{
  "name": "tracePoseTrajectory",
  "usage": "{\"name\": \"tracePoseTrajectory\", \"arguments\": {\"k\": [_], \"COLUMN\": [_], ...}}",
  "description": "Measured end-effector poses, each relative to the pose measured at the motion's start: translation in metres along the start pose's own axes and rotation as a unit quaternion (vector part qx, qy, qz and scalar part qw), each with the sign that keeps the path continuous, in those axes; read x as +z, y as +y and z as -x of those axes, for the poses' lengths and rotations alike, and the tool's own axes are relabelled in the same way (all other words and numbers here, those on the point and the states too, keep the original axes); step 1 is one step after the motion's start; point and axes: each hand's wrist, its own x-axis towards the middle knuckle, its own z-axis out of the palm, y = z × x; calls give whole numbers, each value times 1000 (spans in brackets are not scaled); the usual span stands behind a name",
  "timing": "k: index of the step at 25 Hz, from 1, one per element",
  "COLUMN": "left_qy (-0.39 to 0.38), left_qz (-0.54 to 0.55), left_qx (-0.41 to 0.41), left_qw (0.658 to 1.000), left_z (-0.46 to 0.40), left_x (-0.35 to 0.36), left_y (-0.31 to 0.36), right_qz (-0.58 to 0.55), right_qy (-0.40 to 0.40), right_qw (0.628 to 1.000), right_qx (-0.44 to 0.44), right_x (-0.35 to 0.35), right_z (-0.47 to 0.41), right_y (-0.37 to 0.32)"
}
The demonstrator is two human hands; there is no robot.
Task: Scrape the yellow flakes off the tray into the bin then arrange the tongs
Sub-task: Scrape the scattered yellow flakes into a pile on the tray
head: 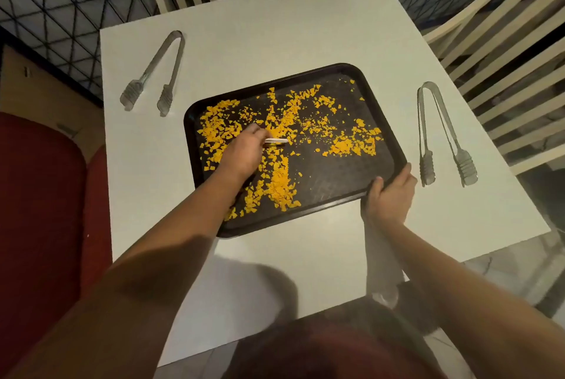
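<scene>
Right hand (pixel 389 195) grips the tray (pixel 333 170) at its near-right corner, fingers curled over the rim, prob. to steady it. Left hand (pixel 244 152) sits mid-tray, fingers closed round a small pale scraper (pixel 276 141), tip among the yellow flakes (pixel 281 177), which are spread across most of the tray. Bin isn't in view. Further out, two tongs lie on the white table (pixel 275 39): right tongs (pixel 443 137) beside the tray, left tongs (pixel 156 76) at the far-left, untouched.
</scene>
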Motion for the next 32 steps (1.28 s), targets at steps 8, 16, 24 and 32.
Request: {"name": "tracePoseTrajectory", "arguments": {"k": [8,16,24,32], "left_qy": [-11,-44,11,-61], "left_qz": [-14,-65,-86,-107], "left_qx": [98,159,101,155], "left_qw": [995,984,991,980], "left_z": [-16,45,2,8], "left_x": [13,9,21,23], "left_y": [-6,-31,19,2], "right_qz": [24,30,38,49], "right_qy": [40,46,41,41], "right_qw": [999,998,998,998], "right_qx": [-25,-34,-27,-27], "right_x": [9,11,10,11], "right_z": [-1,-3,-3,-3], "right_y": [6,9,9,9]}}
